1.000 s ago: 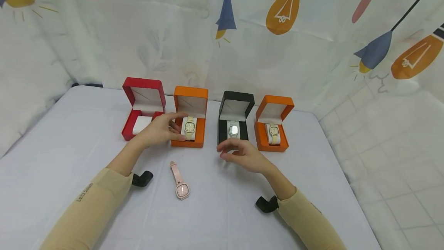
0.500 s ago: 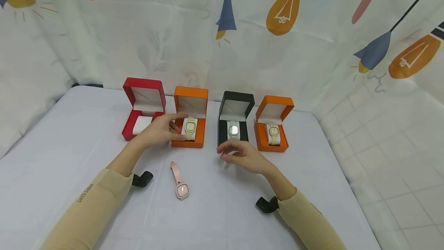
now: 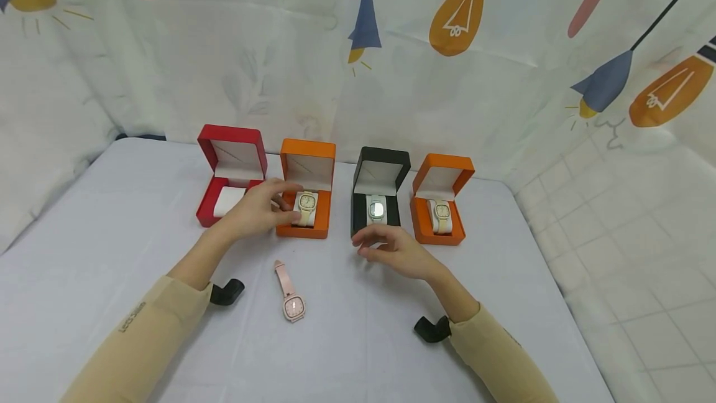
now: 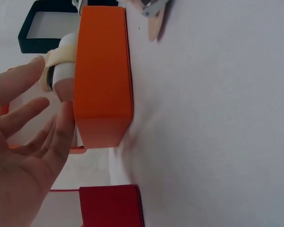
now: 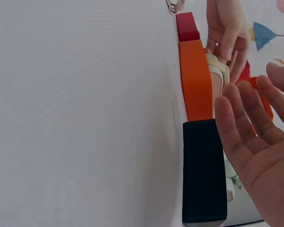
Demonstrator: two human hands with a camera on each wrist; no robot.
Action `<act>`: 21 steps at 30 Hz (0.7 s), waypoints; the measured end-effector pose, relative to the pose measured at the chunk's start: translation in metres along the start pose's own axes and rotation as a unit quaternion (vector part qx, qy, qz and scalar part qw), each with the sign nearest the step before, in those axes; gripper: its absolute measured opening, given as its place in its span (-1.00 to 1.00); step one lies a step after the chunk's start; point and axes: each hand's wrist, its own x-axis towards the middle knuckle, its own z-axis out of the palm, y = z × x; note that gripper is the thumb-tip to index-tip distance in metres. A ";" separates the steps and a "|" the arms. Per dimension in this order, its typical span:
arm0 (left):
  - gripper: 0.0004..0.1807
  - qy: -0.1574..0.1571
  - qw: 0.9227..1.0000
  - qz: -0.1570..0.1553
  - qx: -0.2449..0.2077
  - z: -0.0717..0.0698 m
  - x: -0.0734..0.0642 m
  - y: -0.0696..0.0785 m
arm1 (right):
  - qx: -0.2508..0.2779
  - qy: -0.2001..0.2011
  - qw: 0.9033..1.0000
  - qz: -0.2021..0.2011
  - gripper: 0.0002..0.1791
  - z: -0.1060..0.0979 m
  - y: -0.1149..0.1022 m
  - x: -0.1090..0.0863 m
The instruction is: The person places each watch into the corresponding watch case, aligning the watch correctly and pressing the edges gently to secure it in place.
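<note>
My left hand [image 3: 254, 208] reaches over the left orange watch box [image 3: 321, 222]. Its thumb touches the strap of the cream watch [image 3: 307, 201] seated on a white cushion there. In the left wrist view the other fingers [image 4: 61, 137] spread loosely beside the orange box [image 4: 103, 66]. My right hand [image 3: 394, 250], fingers relaxed and holding nothing, hovers just in front of the black box [image 3: 358, 210]. A pale green watch [image 3: 376, 209] sits inside that box, its lower part hidden by the hand. On the cloth lies a pink watch [image 3: 293, 305], face up.
The red box [image 3: 206, 207] at the left stands open with a bare white cushion [image 3: 228, 199]. The right orange box [image 3: 439, 238] holds another cream watch [image 3: 442, 211]. All stand in a row on a white cloth-covered table [image 3: 347, 347], before a patterned curtain [image 3: 313, 79].
My left thumb has shifted slightly up onto the cream watch's strap, and the watch has moved up a little on its cushion. The right hand has barely moved.
</note>
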 end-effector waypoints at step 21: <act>-0.87 0.260 0.921 0.278 0.086 0.000 -0.001 0.048 | -0.001 -0.004 1.000 0.000 -0.70 -0.001 -0.001 0.000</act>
